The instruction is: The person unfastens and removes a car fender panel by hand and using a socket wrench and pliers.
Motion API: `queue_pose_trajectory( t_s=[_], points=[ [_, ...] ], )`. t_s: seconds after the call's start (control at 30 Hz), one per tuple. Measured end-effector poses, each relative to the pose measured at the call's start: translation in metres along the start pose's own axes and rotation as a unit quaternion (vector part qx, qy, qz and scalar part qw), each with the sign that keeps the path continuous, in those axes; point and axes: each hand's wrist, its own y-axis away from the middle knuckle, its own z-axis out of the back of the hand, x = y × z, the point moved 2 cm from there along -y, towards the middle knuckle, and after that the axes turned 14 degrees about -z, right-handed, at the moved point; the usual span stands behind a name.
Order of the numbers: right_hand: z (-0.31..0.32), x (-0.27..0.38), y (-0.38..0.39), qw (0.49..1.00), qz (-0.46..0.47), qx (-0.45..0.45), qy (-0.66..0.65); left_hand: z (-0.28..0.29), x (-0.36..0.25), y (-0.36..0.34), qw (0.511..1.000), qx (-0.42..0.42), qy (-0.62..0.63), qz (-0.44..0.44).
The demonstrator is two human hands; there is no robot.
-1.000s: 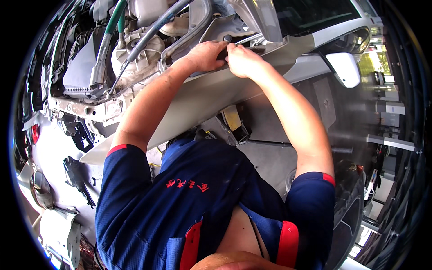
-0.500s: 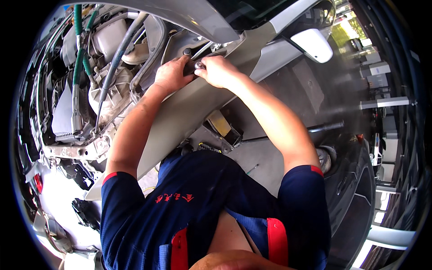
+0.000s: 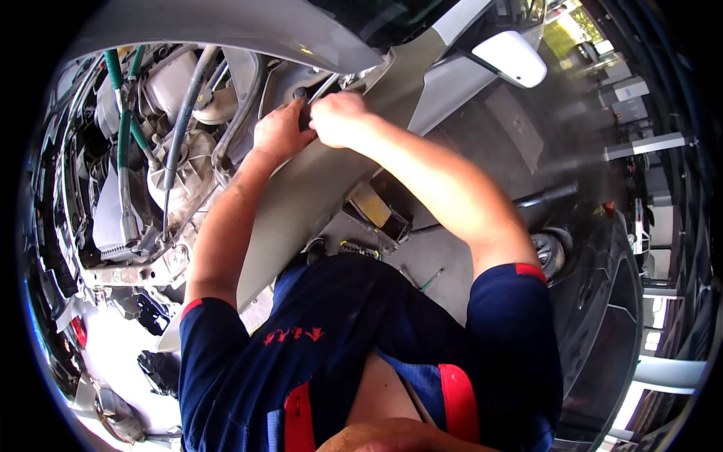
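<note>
Both my hands meet above the inner edge of the grey car fender (image 3: 301, 188), beside the engine bay. My left hand (image 3: 280, 129) is closed around a dark tool with a rounded end (image 3: 300, 94); most of the tool is hidden by the fingers. Close against it on the right, my right hand (image 3: 339, 119) is curled shut and slightly blurred. What it holds is hidden from view. The raised grey hood (image 3: 218, 30) hangs just beyond my hands.
Left lies the open engine bay with green hoses (image 3: 124, 139) and a pale plastic reservoir (image 3: 169, 79). A white side mirror (image 3: 516, 59) sticks out at the right. Below the fender is a box with a yellow part (image 3: 369, 207). A dark car (image 3: 595, 324) stands at right.
My right hand has turned and shifted left, hiding the round metal piece seen by its thumb earlier. My left hand keeps its hold on the dark tool. The whole view has shifted slightly.
</note>
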Motion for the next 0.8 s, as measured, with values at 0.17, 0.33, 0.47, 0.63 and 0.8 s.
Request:
queue_pose_trajectory(
  t_s=[0.17,0.33,0.47,0.63,0.8],
  points=[
    [-0.008,-0.007,0.001,0.996,0.05,-0.042,0.068,0.002,-0.01,-0.002,0.999,0.017,-0.022,0.015],
    [0.016,0.002,0.005,0.98,-0.062,0.171,-0.078,-0.001,-0.002,-0.005,0.998,0.038,-0.034,0.027],
    [-0.013,-0.015,-0.007,0.986,0.118,-0.112,0.028,-0.001,-0.007,-0.017,0.998,0.047,-0.024,0.028],
    [-0.018,-0.02,-0.012,0.986,0.136,-0.081,0.059,0.007,-0.001,-0.014,0.994,0.109,-0.031,0.005],
    [-0.01,-0.021,-0.01,0.991,0.116,-0.03,0.051,0.015,-0.006,-0.01,0.992,0.125,-0.018,-0.008]
  ],
)
